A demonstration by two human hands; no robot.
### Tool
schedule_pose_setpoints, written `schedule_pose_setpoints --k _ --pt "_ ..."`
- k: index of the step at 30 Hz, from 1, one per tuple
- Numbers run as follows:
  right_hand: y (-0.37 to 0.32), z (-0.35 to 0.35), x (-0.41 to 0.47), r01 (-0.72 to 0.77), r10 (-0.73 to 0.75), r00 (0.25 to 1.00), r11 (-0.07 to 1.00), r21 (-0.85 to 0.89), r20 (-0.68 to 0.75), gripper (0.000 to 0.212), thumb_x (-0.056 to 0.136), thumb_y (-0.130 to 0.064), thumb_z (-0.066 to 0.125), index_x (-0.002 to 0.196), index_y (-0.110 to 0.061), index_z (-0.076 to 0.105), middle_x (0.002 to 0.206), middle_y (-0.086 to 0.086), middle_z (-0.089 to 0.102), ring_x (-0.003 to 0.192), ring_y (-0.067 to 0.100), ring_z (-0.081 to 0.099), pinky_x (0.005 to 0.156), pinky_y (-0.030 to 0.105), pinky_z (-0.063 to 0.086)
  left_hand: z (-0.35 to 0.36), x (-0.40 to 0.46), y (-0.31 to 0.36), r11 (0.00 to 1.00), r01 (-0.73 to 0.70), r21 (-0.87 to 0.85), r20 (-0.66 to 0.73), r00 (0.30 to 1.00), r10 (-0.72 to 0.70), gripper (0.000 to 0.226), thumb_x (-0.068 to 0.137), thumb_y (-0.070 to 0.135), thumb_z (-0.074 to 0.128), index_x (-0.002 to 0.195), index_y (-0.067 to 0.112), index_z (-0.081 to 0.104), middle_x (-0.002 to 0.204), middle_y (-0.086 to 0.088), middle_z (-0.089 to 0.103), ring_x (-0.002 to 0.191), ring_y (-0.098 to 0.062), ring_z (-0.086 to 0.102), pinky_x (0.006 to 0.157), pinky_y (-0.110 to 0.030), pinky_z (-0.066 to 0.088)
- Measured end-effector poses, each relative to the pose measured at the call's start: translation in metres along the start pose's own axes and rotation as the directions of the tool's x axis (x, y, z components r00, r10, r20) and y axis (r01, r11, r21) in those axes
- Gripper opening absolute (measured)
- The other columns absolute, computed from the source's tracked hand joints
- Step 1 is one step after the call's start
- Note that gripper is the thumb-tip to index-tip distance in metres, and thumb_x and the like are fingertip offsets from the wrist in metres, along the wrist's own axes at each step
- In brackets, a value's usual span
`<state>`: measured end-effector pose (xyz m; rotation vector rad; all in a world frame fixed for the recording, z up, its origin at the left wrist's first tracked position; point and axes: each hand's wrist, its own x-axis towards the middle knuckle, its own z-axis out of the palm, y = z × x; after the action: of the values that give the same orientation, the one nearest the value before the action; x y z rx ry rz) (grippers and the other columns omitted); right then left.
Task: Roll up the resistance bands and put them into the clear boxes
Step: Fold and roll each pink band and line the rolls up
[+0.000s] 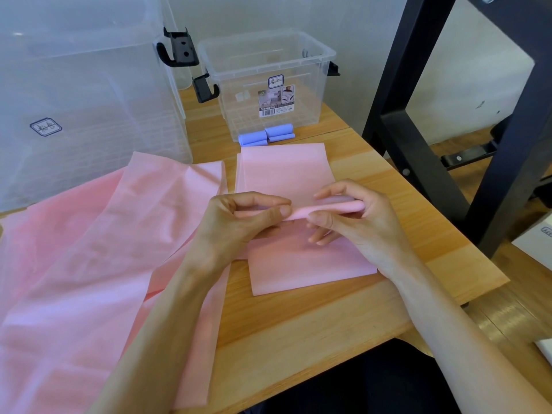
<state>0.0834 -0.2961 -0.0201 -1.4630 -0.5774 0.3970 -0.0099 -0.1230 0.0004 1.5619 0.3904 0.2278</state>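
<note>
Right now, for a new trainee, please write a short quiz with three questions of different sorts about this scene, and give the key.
1. True or false: both hands, the left hand and the right hand, pinch the pink roll.
2. Where do the blue rolls lie?
A. inside the small clear box
B. on the table, in front of that box
C. on the large clear box
3. Fill in: the loose bands beside the left arm are ____ in colour.

Key: 1 true; 2 B; 3 pink.

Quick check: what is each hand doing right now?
Left hand: pinches the rolled end of the pink band.
Right hand: grips the same roll.
</note>
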Motion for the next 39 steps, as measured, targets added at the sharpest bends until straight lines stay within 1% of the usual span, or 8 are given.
schedule_pose_setpoints --k 7,13,21,25,29,32,36,39 --pt "0.0010 0.0017 0.0010 0.004 -0.004 1.000 1.000 0.015 -0.024 0.026 0.080 -0.019 0.070 0.091 0.004 0.061 0.068 0.017 0.071 0.056 0.034 0.070 0.053 0.039 0.059 0.0002 -0.0013 -0.0002 1.000 -0.009 0.015 0.022 1.000 0.009 0.026 0.064 0.020 0.082 0.090 0.020 0.079 0.088 -0.005 0.077 0.080 -0.011 0.069 0.081 -0.023 0.058" --pt "0.0005 0.0013 0.0006 0.031 -0.031 1.000 0.999 0.017 0.000 0.033 0.079 -0.014 0.071 0.108 -0.001 0.061 0.074 0.014 0.074 0.059 0.029 0.071 0.056 0.037 0.060 0.0033 -0.0020 0.0021 0.997 0.041 -0.058 -0.019 0.999 -0.042 0.025 0.065 0.026 0.078 0.088 0.016 0.077 0.081 -0.010 0.077 0.075 -0.013 0.074 0.067 -0.019 0.058" --pt "-0.0001 0.0009 -0.0006 0.059 -0.059 0.997 0.998 0.001 -0.056 0.021 0.083 -0.017 0.070 0.084 0.004 0.066 0.070 0.016 0.071 0.058 0.031 0.071 0.053 0.031 0.058 0.0013 -0.0015 0.0027 0.997 0.010 -0.077 -0.025 1.000 -0.012 0.022 0.066 0.027 0.077 0.086 0.017 0.078 0.083 -0.004 0.077 0.074 -0.010 0.072 0.071 -0.019 0.058" --pt "0.0010 -0.0005 -0.0006 0.050 -0.050 0.996 0.999 -0.001 -0.078 0.025 0.083 -0.020 0.069 0.087 0.005 0.067 0.071 0.017 0.071 0.059 0.032 0.071 0.054 0.031 0.058 0.0009 -0.0017 0.0028 0.999 0.001 -0.036 0.018 1.000 0.000 0.022 0.068 0.024 0.077 0.089 0.019 0.078 0.087 -0.004 0.078 0.078 -0.011 0.071 0.077 -0.021 0.059" --pt "-0.0004 0.0003 -0.0010 0.045 -0.045 0.998 0.999 0.013 -0.037 0.019 0.084 -0.016 0.069 0.099 -0.005 0.070 0.075 0.010 0.074 0.062 0.029 0.073 0.056 0.029 0.059 0.0018 -0.0024 0.0030 1.000 0.006 -0.030 -0.007 1.000 -0.006 0.020 0.074 0.026 0.074 0.090 0.015 0.077 0.082 -0.010 0.077 0.077 -0.015 0.074 0.070 -0.021 0.058" --pt "0.0000 0.0005 -0.0014 0.038 -0.038 0.999 0.999 -0.005 -0.028 0.014 0.088 -0.015 0.067 0.093 -0.003 0.071 0.076 0.013 0.074 0.059 0.028 0.072 0.054 0.029 0.058 0.0017 -0.0030 0.0033 1.000 0.000 -0.020 -0.010 1.000 0.000 0.024 0.072 0.031 0.074 0.090 0.016 0.078 0.082 -0.011 0.077 0.078 -0.015 0.074 0.071 -0.022 0.059" --pt "-0.0010 0.0001 -0.0015 0.013 -0.012 0.997 1.000 0.007 -0.076 0.031 0.084 -0.028 0.066 0.091 0.002 0.070 0.072 0.013 0.074 0.056 0.029 0.071 0.051 0.029 0.058 0.0019 -0.0023 0.0030 1.000 -0.004 0.000 0.013 1.000 0.004 0.018 0.071 0.023 0.077 0.088 0.017 0.078 0.084 -0.009 0.077 0.079 -0.014 0.073 0.075 -0.022 0.059" --pt "-0.0008 0.0014 -0.0010 0.038 -0.038 0.998 0.999 0.001 -0.044 0.018 0.082 -0.016 0.070 0.095 -0.004 0.072 0.073 0.006 0.074 0.060 0.026 0.073 0.056 0.029 0.059 0.0007 -0.0024 0.0028 1.000 0.000 -0.021 -0.006 1.000 0.000 0.017 0.075 0.025 0.074 0.088 0.014 0.077 0.084 -0.007 0.077 0.080 -0.017 0.075 0.072 -0.022 0.059"
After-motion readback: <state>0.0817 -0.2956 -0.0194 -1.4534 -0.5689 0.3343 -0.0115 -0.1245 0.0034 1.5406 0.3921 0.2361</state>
